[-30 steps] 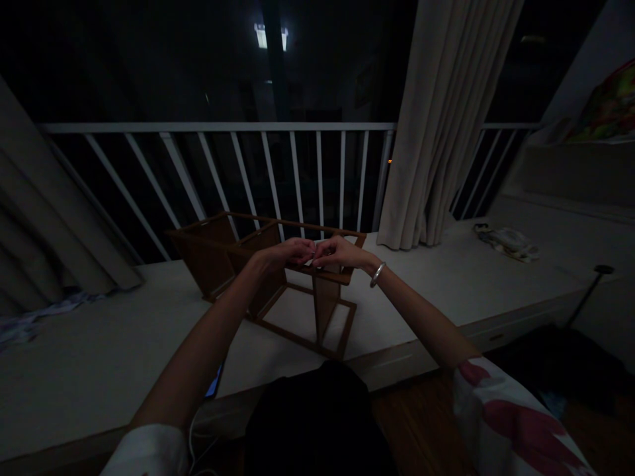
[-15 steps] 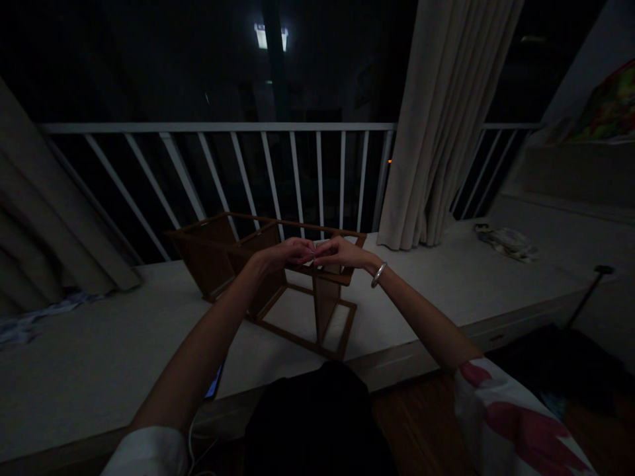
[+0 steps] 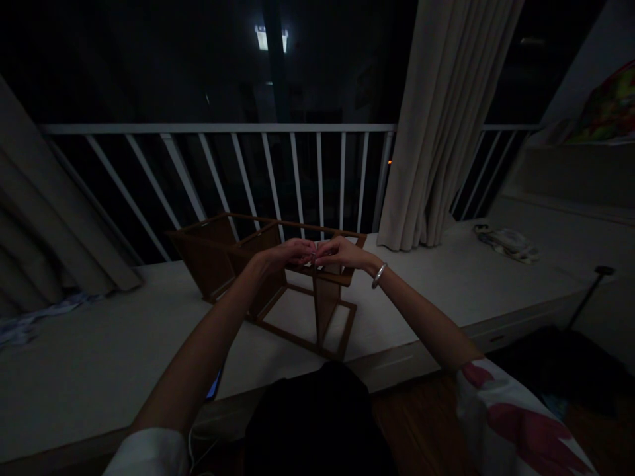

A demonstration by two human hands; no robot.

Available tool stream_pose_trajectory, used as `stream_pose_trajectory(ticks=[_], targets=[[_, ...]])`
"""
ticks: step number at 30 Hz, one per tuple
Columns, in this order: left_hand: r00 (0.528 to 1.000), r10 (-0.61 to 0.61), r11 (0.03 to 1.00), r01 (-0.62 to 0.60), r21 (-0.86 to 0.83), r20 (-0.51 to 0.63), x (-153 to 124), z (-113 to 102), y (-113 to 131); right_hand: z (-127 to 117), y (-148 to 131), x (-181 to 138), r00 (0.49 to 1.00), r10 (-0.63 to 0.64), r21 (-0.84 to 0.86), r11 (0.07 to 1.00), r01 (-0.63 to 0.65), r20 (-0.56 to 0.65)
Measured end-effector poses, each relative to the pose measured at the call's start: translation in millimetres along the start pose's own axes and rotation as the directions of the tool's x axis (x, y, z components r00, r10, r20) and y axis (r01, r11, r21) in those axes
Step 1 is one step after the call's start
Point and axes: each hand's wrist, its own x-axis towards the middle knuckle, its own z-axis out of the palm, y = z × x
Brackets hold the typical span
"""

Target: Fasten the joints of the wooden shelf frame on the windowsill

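A brown wooden frame (image 3: 218,254) with open panels lies on a pale platform (image 3: 99,357) in dim light. Both my hands meet over its near top rail. My left hand (image 3: 288,254) has its fingers curled, fingertips pinched toward the right hand. My right hand (image 3: 340,253), with a silver bangle on the wrist, is also curled, and its fingertips touch the left hand's. A tiny pale glint shows between the fingertips; I cannot make out what it is.
A white railing (image 3: 278,172) runs behind the frame, with curtains at the left (image 3: 54,218) and right (image 3: 441,119). Crumpled cloth (image 3: 506,241) lies far right on the platform. A phone edge (image 3: 214,383) and a cable sit near my left arm. Wood floor below.
Almost nothing. The fingertips of both hands shift slightly against each other over the top rail; the frame stays where it was.
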Motion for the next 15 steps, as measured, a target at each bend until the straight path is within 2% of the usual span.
stream_pose_trajectory(ticks=[15], targets=[[1.0, 0.015, 1.0, -0.015, 0.011, 0.021, 1.4, -2.1, -3.3, -0.4, 0.1, -0.4, 1.0, 0.02, 0.014, 1.0, -0.02, 0.015]])
